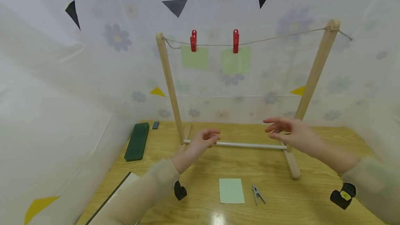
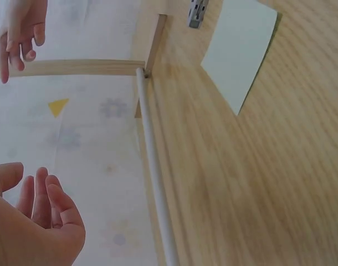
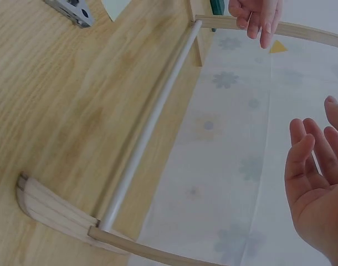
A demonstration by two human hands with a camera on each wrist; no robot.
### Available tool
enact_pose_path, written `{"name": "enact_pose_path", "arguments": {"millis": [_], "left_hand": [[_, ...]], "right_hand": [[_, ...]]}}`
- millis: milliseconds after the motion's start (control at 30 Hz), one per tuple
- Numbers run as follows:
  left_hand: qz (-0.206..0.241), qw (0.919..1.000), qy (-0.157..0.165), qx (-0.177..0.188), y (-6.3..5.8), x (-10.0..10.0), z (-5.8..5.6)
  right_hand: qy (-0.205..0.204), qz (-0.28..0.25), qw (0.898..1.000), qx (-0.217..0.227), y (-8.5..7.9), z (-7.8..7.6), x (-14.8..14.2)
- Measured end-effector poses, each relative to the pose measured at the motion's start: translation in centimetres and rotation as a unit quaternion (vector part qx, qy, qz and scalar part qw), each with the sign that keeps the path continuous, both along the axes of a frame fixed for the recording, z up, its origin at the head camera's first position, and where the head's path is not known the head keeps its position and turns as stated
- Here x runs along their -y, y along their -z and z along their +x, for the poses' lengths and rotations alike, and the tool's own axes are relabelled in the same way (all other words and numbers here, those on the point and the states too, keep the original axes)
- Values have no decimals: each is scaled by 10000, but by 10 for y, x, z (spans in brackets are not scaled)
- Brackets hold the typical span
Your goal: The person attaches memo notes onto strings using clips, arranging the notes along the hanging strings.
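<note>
My left hand (image 1: 200, 143) hovers above the table near the rack's left post, its fingers loosely bent around nothing. On the other side, my right hand (image 1: 289, 133) is raised in front of the right post, also holding nothing. Two pale green paper squares hang from the string (image 1: 275, 37): the left paper (image 1: 200, 60) under a red clip (image 1: 193, 41), the right paper (image 1: 235, 61) under another red clip (image 1: 235, 41). On the table lie a third pale green paper (image 1: 231, 191) and, to its right, a grey clothespin (image 1: 257, 194).
The wooden rack has a left post (image 1: 170, 86), a right post (image 1: 317, 70) and a white crossbar (image 1: 250, 145) low between them. A dark green case (image 1: 136, 141) and a small blue block (image 1: 155, 125) lie at the back left. A notebook (image 1: 115, 197) is partly under my left sleeve.
</note>
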State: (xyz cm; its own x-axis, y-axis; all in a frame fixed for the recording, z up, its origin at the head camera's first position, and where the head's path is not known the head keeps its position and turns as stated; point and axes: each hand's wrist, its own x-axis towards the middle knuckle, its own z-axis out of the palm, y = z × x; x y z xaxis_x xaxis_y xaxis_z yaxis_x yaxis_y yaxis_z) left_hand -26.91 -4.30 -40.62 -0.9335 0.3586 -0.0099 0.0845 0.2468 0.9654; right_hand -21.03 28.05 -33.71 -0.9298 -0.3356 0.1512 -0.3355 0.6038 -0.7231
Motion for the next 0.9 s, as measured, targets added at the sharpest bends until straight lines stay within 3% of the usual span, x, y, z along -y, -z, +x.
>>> {"name": "enact_pose_path", "arguments": {"millis": [400,700,900], "left_hand": [[-358,9982,434,196,38,-7,21],[-569,9959,682,193,58,-10,31],[-724,9927,946,171,67,-11,35]], "right_hand": [[-289,-184,9977,587,51,15,1],[-670,-450,9952,558,87,19,2],[-1351,-658,9882,288,107,19,6]]}}
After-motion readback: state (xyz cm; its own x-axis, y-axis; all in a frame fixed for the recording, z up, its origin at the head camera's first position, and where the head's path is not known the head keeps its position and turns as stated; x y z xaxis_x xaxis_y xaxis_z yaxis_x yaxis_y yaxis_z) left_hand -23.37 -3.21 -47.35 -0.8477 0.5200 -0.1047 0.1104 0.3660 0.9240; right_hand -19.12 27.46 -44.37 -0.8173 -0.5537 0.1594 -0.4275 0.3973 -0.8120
